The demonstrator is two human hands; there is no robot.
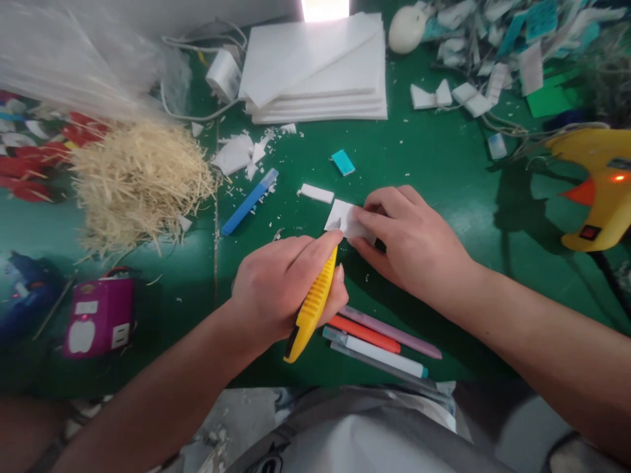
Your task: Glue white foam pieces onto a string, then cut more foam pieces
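Note:
In my left hand point(286, 282) is a yellow utility knife point(314, 302), its tip end resting at a small white foam piece point(341, 215). My right hand point(409, 230) pinches the right side of that foam piece against the green table. A narrow white strip point(316, 192) lies just beyond the piece, and a small turquoise block point(342, 162) sits farther back. Below my hands are several pens, among them an orange pen point(367, 333) and a white marker with teal ends point(384, 353).
White foam sheets point(315, 72) are stacked at the back. A straw heap point(142, 187), a blue stick point(250, 201) and a purple box point(98, 318) lie left. At right stands a yellow glue gun point(599, 184) with its light on; scraps point(493, 46) pile up behind it.

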